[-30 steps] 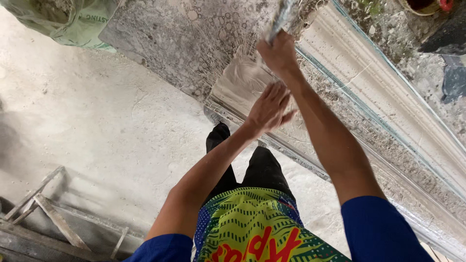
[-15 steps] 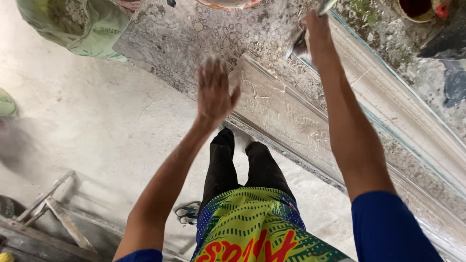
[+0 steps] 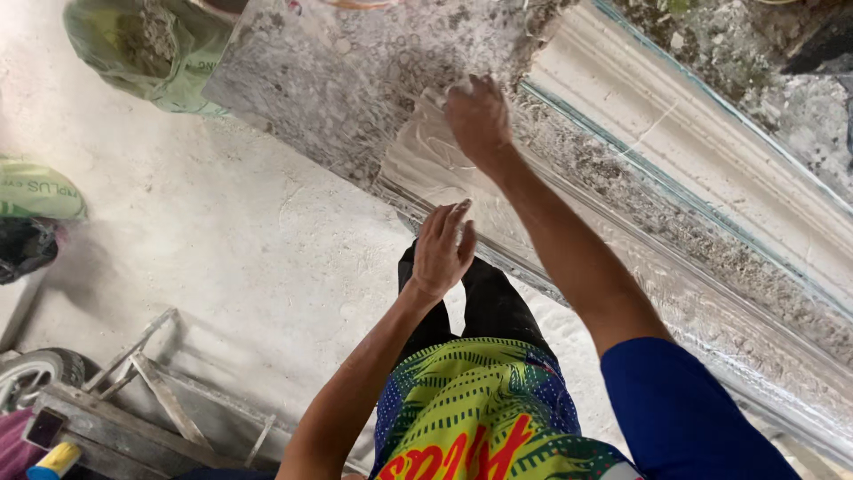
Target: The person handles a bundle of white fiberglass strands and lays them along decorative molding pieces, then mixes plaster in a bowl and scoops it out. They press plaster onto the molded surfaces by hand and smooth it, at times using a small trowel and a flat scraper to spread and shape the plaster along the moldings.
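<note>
My right hand [image 3: 480, 116] reaches forward and rests on the near end of a long wet plaster moulding [image 3: 569, 240] that runs diagonally along a speckled work bench [image 3: 355, 80]. Its fingers curl down onto the grey-white plaster, with a small pale bit showing at the fingertips. What it holds, if anything, is hidden. My left hand [image 3: 442, 249] hovers lower, just in front of the bench edge, fingers straight and apart, touching nothing. My black trousers and patterned shirt fill the bottom of the view.
A second, paler moulding [image 3: 693, 116] lies parallel further back on the bench. Green sacks [image 3: 133, 53] sit at the top left and left edge. A wooden frame [image 3: 151, 391] and a wheel [image 3: 35, 373] lie on the dusty floor at bottom left.
My right hand came down from up high onto the moulding's end. My left hand dropped from the bench surface and pulled back toward my body.
</note>
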